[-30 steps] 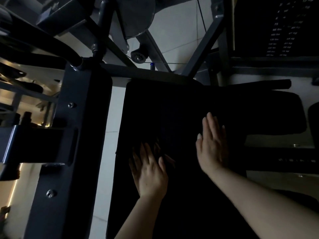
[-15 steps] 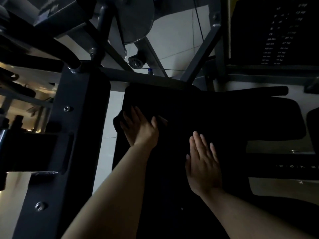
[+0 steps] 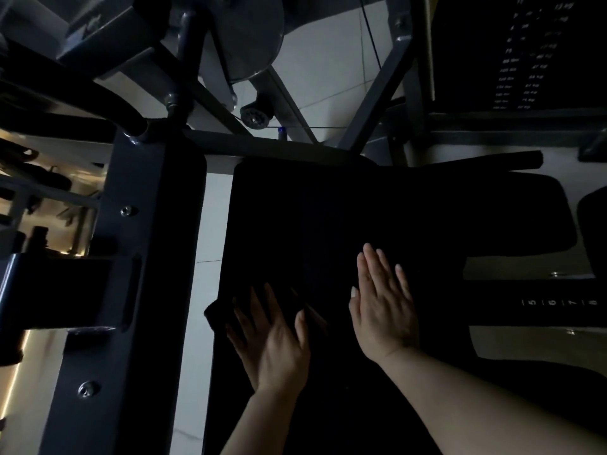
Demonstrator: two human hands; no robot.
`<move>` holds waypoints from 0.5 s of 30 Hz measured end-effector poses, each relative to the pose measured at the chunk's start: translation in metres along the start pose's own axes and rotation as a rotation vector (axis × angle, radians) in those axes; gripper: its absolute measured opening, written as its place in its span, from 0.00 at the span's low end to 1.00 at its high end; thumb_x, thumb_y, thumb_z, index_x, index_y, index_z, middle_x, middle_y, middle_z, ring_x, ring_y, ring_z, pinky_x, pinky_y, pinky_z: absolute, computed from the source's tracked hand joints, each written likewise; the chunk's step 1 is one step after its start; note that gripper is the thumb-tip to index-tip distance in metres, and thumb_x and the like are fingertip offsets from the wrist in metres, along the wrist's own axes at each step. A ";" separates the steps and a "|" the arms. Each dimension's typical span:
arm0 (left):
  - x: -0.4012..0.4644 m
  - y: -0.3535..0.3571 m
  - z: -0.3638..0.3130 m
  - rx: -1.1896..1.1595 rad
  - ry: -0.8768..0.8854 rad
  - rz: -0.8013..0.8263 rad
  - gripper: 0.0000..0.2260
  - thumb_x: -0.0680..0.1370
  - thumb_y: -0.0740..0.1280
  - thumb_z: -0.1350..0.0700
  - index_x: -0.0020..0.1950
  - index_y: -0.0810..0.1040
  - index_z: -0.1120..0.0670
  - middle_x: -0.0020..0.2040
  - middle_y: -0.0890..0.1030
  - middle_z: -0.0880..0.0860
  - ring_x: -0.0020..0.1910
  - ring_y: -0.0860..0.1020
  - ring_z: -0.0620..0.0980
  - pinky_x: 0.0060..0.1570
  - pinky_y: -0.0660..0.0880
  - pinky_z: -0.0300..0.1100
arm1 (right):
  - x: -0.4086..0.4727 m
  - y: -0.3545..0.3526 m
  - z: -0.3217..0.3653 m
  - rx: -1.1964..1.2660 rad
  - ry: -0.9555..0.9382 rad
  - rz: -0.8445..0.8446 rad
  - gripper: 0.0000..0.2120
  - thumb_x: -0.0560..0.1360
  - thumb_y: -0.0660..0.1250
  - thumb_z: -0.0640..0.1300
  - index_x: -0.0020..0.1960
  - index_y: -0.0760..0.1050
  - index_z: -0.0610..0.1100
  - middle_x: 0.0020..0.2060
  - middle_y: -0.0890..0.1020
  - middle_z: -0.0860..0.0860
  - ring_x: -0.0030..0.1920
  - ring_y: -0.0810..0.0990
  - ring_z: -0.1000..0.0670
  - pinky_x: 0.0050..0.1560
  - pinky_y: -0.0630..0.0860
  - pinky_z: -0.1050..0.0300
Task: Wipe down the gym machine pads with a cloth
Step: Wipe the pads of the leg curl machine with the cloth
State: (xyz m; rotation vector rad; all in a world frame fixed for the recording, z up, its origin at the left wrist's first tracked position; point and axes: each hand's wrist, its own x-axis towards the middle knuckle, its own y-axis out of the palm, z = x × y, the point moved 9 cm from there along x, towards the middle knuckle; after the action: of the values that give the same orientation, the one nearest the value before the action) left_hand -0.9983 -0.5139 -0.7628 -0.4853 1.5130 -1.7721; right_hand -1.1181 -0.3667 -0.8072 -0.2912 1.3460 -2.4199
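The wiping step was judged under way: a dark cloth was pressed flat-fingered by the left hand at the pad's left edge, the right hand laid open alongside; another stroke seemed needed

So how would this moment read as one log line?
step: wiping | left hand: pressing dark cloth flat on black padded machine pad, near its left edge | right hand: flat on pad

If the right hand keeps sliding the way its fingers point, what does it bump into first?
Probably nothing soon: the right hand lies flat on the black pad, with only bare pad ahead until its far edge by the frame bar.
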 end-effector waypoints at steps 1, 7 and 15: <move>0.005 -0.001 -0.001 0.009 0.002 0.002 0.33 0.77 0.40 0.35 0.78 0.44 0.52 0.78 0.52 0.58 0.75 0.53 0.62 0.70 0.51 0.63 | 0.000 0.000 0.001 -0.001 -0.001 0.003 0.26 0.79 0.47 0.50 0.74 0.60 0.39 0.75 0.60 0.46 0.75 0.56 0.49 0.72 0.53 0.48; 0.065 -0.030 -0.018 0.072 0.078 -0.048 0.39 0.73 0.39 0.33 0.78 0.48 0.54 0.79 0.45 0.56 0.76 0.44 0.60 0.71 0.42 0.61 | 0.000 0.000 0.001 -0.014 -0.017 0.019 0.26 0.80 0.45 0.50 0.74 0.60 0.40 0.75 0.59 0.46 0.75 0.56 0.49 0.72 0.54 0.47; 0.020 -0.018 0.004 -0.016 0.021 -0.141 0.35 0.78 0.43 0.34 0.77 0.52 0.55 0.77 0.50 0.64 0.74 0.54 0.65 0.71 0.53 0.59 | 0.001 0.000 0.000 -0.010 -0.009 0.023 0.26 0.79 0.46 0.50 0.74 0.61 0.40 0.75 0.60 0.46 0.75 0.56 0.49 0.72 0.54 0.48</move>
State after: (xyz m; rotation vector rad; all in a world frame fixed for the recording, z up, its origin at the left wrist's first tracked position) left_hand -1.0132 -0.5308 -0.7485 -0.5961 1.5411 -1.8786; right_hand -1.1192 -0.3669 -0.8074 -0.2879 1.3500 -2.3913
